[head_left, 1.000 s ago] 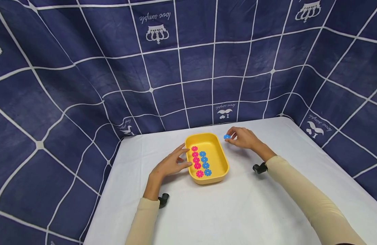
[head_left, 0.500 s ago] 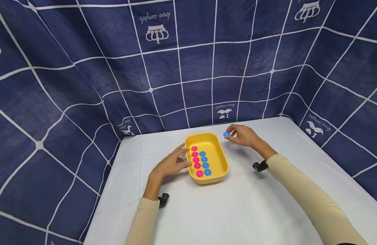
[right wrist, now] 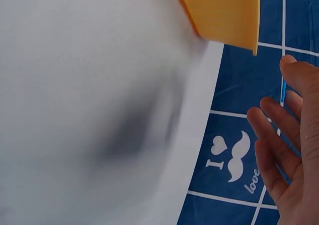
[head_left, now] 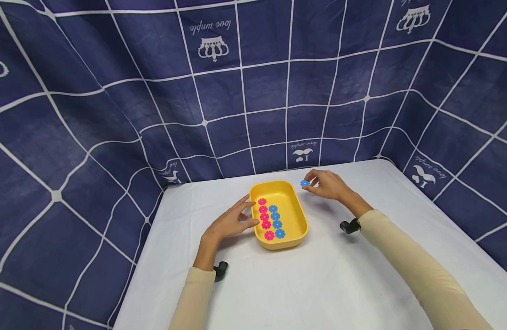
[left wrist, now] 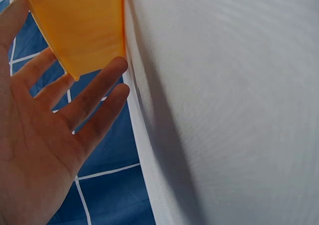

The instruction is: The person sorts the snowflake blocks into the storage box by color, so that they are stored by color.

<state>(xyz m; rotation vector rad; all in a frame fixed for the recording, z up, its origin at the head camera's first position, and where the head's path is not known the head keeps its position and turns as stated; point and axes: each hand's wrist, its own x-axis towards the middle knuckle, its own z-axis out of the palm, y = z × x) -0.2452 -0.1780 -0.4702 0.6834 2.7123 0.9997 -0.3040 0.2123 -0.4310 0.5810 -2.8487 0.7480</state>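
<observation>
My right hand (head_left: 327, 184) pinches a blue flower-shaped plastic disc (head_left: 304, 183) between thumb and fingers, raised just beyond the right side of a yellow tray (head_left: 296, 215). In the right wrist view only a thin blue edge of that disc (right wrist: 283, 93) shows past the thumb. My left hand (head_left: 226, 223) is at the tray's left wall, fingers spread and fairly straight, thumb and index tips at the rim. Inside the tray lie a column of several pink flower discs (head_left: 264, 217) and, to its right, a column of several blue ones (head_left: 275, 216).
A white cloth (head_left: 257, 284) covers the table under the tray. Dark blue curtains (head_left: 261, 87) with a white grid hang behind and at both sides. Each wrist wears a black camera mount, such as the right one (head_left: 349, 226).
The right hand with the blue disc has shifted only slightly, up and back down beside the tray. The left hand, tray and discs inside keep their places.
</observation>
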